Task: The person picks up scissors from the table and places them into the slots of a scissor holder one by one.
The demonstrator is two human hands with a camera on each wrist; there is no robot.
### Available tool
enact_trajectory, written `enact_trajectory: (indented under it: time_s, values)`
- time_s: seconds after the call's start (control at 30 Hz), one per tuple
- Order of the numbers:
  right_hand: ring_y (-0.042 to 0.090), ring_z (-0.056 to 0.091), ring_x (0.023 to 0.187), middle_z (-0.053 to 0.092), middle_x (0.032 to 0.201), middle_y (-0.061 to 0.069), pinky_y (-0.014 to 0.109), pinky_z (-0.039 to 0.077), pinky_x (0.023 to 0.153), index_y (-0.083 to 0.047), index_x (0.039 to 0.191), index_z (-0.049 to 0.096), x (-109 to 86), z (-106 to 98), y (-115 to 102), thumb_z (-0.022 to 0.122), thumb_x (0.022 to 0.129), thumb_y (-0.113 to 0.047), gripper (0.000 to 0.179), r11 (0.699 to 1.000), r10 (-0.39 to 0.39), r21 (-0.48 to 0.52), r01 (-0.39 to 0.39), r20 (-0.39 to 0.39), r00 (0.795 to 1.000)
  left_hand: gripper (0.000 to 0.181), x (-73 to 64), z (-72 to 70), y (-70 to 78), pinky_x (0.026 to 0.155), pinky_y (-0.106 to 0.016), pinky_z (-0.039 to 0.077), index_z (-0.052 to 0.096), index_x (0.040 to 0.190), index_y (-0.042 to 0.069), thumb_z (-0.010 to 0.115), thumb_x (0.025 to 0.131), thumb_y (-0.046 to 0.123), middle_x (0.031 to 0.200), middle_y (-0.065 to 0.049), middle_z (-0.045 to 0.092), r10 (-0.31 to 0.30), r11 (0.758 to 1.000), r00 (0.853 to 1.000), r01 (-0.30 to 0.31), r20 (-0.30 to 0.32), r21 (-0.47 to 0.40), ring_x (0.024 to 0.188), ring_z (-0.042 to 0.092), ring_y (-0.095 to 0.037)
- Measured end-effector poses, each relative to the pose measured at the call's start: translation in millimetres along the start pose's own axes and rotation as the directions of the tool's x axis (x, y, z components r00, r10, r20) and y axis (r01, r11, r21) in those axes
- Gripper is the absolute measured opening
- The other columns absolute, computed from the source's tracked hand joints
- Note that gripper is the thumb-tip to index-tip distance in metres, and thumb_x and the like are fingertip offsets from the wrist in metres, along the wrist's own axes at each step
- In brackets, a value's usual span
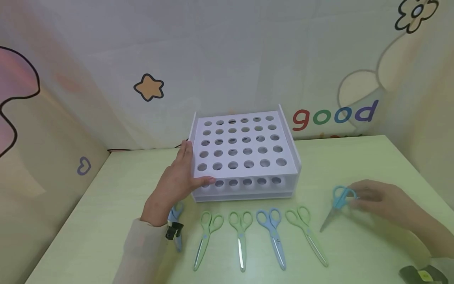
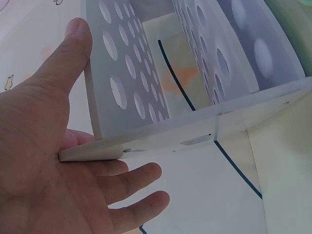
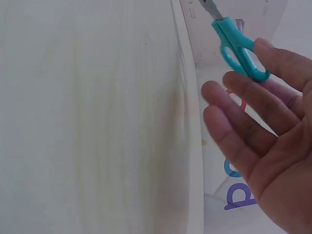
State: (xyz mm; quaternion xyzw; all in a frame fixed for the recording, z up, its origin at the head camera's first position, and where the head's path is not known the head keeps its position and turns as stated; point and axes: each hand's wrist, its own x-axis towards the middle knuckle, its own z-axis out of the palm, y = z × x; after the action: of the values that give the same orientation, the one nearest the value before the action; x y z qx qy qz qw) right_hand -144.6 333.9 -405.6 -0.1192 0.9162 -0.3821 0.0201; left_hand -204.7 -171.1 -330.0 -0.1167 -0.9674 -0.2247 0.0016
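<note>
A white rack [image 1: 239,154] with rows of round holes stands on the table. My left hand [image 1: 177,171] holds its left side, the thumb over the front edge and the fingers along the side panel. In the left wrist view that panel [image 2: 146,139] lies between the thumb and the other fingers. My right hand [image 1: 386,201] pinches turquoise scissors [image 1: 339,202] by the handle, blade pointing down and left. The right wrist view shows the scissors' handle [image 3: 236,44] between thumb and fingers, the remaining fingers loosely bent. Whether the blade tip touches the table, I cannot tell.
In front of the rack lie green scissors [image 1: 205,236], more green scissors [image 1: 241,238], blue scissors [image 1: 273,234] and green scissors [image 1: 308,232] at an angle. Other blue scissors [image 1: 175,215] are partly hidden by my left wrist. A printed cloth [image 1: 227,59] hangs behind the table [image 1: 88,236].
</note>
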Motion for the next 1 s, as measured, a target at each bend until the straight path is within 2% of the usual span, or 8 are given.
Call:
enact_trajectory:
  time_s: [0.1,0.23,0.33,0.43,0.6,0.8,1.0]
  values:
    - [-0.003,0.066,0.096,0.074,0.111,0.001,0.023,0.054,0.074,-0.004,0.128,0.063,-0.4,-0.5,-0.3,0.072,0.096,-0.014,0.035,0.992,0.018,0.122,-0.018,0.0,1.0,0.128,-0.4,0.0,-0.1,0.09,-0.047,0.047,-0.002,0.161,0.001,0.083,0.08,0.051,0.168,-0.017,-0.004,-0.005,1.0,1.0,0.005,0.006,-0.006,0.118,0.054,-0.041]
    - [0.017,0.074,0.088,0.076,0.103,0.006,0.025,0.055,0.074,-0.005,0.135,0.059,-2.7,0.0,-2.0,0.062,0.1,-0.004,0.034,0.958,-0.01,0.285,0.01,-0.001,1.0,0.128,-0.8,0.3,-0.7,0.091,-0.047,0.046,-0.003,0.161,0.002,0.083,0.08,0.051,0.168,-0.016,-0.005,-0.009,1.0,1.0,0.009,0.009,-0.014,0.119,0.054,-0.041]
    - [0.027,0.074,0.085,0.076,0.102,0.012,0.023,0.054,0.076,-0.008,0.138,0.059,-4.7,-0.3,-4.9,0.058,0.102,-0.002,0.036,0.937,-0.047,0.345,0.049,-0.015,0.999,0.128,-0.8,0.4,-0.5,0.091,-0.048,0.047,-0.003,0.161,0.002,0.084,0.08,0.05,0.168,-0.016,-0.004,-0.009,1.0,1.0,0.009,0.006,-0.017,0.117,0.055,-0.041]
    - [0.03,0.074,0.086,0.076,0.104,0.011,0.023,0.054,0.079,-0.007,0.141,0.058,-6.6,-1.5,-8.9,0.056,0.102,0.0,0.039,0.921,-0.075,0.381,0.079,-0.024,0.997,0.128,-0.4,0.3,0.2,0.089,-0.047,0.047,-0.002,0.161,0.001,0.084,0.08,0.05,0.168,-0.017,-0.004,-0.006,1.0,1.0,0.006,0.004,-0.012,0.115,0.056,-0.041]
    - [0.031,0.074,0.087,0.076,0.107,0.008,0.024,0.054,0.081,-0.003,0.142,0.056,-10.0,-3.0,-20.5,0.056,0.103,0.0,0.04,0.925,-0.09,0.367,0.096,-0.034,0.995,0.128,-0.4,0.5,0.1,0.09,-0.047,0.047,-0.003,0.161,0.0,0.083,0.08,0.052,0.168,-0.018,-0.003,0.006,1.0,1.0,-0.006,-0.001,-0.009,0.114,0.056,-0.04]
    - [0.028,0.074,0.086,0.076,0.106,0.004,0.018,0.051,0.081,-0.004,0.14,0.06,-9.5,-3.5,-31.1,0.059,0.103,-0.004,0.037,0.942,-0.048,0.328,0.067,-0.064,0.997,0.128,-1.3,-0.6,0.4,0.089,-0.047,0.047,-0.002,0.161,0.0,0.083,0.08,0.052,0.168,-0.017,-0.003,0.004,1.0,1.0,-0.004,-0.006,-0.018,0.108,0.057,-0.038]
    - [0.026,0.074,0.082,0.076,0.103,0.001,0.017,0.051,0.08,-0.003,0.135,0.064,-7.2,-1.2,-36.4,0.059,0.103,-0.005,0.033,0.946,-0.021,0.318,0.06,-0.125,0.992,0.128,-0.7,-0.6,1.9,0.087,-0.045,0.048,-0.002,0.16,-0.001,0.083,0.08,0.052,0.168,-0.017,-0.004,0.003,1.0,1.0,-0.003,-0.005,-0.012,0.112,0.057,-0.037]
